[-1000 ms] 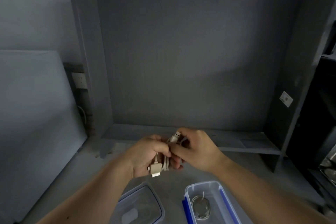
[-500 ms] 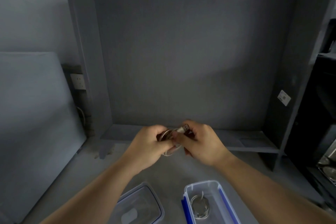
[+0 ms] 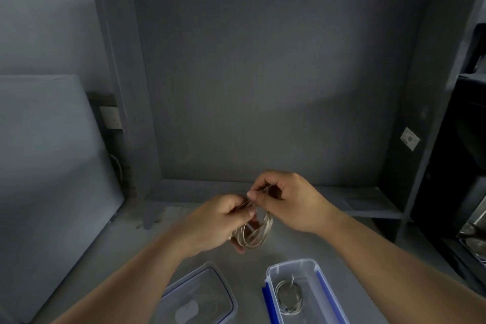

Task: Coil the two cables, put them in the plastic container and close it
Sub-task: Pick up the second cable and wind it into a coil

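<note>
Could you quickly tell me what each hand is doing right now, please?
Left hand: closed, holding the coiled cable.
Right hand: closed, pinching the same cable.

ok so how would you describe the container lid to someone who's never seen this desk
At the near edge of the grey desk, two clear plastic pieces lie side by side. The lid is the left one: flat and empty, while the container to its right is deeper, with blue side clips and a coiled cable inside.
</note>
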